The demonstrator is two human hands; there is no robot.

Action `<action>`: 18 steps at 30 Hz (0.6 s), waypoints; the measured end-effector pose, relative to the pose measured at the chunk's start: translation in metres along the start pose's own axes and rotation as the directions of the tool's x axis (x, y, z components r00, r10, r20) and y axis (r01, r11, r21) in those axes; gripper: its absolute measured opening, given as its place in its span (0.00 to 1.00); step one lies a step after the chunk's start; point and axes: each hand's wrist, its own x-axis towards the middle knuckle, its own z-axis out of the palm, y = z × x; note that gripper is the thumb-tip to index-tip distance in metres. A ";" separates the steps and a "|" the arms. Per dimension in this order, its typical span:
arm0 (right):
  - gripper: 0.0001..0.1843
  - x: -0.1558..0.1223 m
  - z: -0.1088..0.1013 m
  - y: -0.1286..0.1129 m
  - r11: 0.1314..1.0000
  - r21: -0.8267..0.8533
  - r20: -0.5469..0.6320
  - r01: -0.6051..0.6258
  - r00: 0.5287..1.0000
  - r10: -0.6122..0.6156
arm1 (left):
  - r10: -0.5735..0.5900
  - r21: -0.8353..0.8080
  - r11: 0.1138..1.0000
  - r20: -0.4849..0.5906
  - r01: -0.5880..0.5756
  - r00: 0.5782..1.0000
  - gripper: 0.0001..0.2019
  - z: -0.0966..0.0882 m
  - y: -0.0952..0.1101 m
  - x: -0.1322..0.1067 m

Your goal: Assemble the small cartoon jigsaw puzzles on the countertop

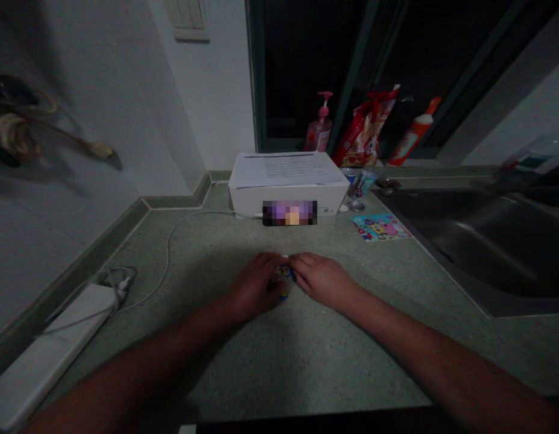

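Observation:
Low over the middle of the counter, my left hand (256,284) and my right hand (323,280) meet at the fingertips. Between them is a small blue-and-yellow printed piece (284,271), mostly covered by the fingers; its exact kind cannot be made out. The left fingers curl round its left side, with the thumb near its lower edge. My right hand is closed, its fingers pressed at the upper right edge of the same piece. A flat card with colourful cartoon figures (382,227) lies farther back on the right.
A white box (288,172) with a printed sheet on top stands behind, a phone with a blurred screen (289,213) leaning on it. Its cable runs left to a white power strip (57,343). The sink (482,241) is right. A pump bottle (318,129) and red bag (365,129) stand behind.

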 end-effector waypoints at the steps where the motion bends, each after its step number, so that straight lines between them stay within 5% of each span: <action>1: 0.16 0.000 -0.001 0.001 1.000 0.009 -0.001 -0.003 1.000 0.003 | 0.008 0.007 1.000 0.008 -0.008 1.000 0.25 0.000 0.000 0.000; 6: 0.16 -0.006 -0.014 0.005 0.997 0.046 -0.033 -0.061 0.998 0.062 | 0.058 0.029 0.998 0.068 -0.060 0.996 0.33 0.001 -0.003 -0.003; 14: 0.25 -0.019 -0.031 0.010 0.985 -0.019 0.075 -0.172 0.982 0.173 | 0.040 0.075 0.996 0.091 -0.046 0.995 0.39 0.001 -0.007 -0.004; 18: 0.19 -0.018 -0.026 0.010 0.989 0.005 0.039 -0.148 0.988 0.148 | 0.020 0.089 0.996 0.090 -0.028 0.996 0.32 -0.001 0.000 -0.005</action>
